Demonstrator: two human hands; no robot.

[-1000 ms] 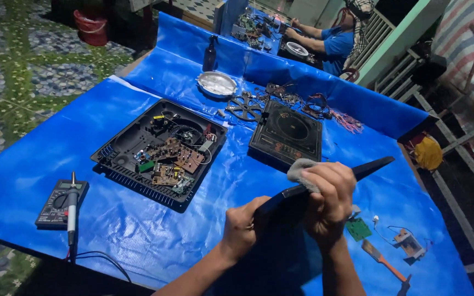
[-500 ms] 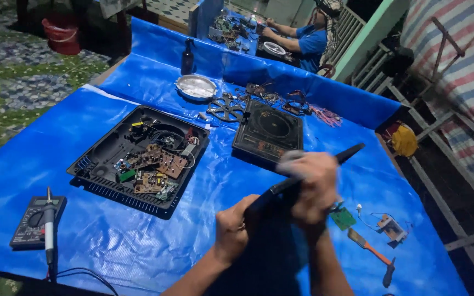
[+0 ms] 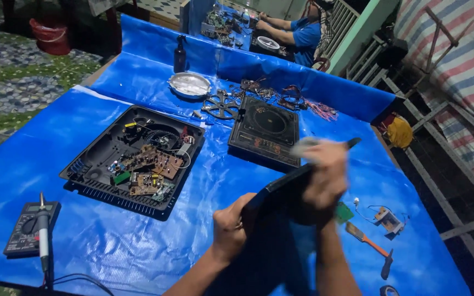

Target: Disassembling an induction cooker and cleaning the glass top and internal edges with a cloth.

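Seemingly a wiping step is in hand: low and centre in the frame, a dark flat panel (image 3: 281, 189) is gripped at its lower edge by the left hand (image 3: 231, 222), fingers curled around it, while right of it a grey cloth (image 3: 304, 147) is pinched by the blurred right hand (image 3: 327, 175) against the panel's upper face. Steady support is judged necessary next.

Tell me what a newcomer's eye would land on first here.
The bright blue tarp covering the table, and at its near middle two hands: the left hand gripping a dark flat panel, the right hand pressing a cloth to it. Left of them lies an opened cooker base with bare circuit boards.
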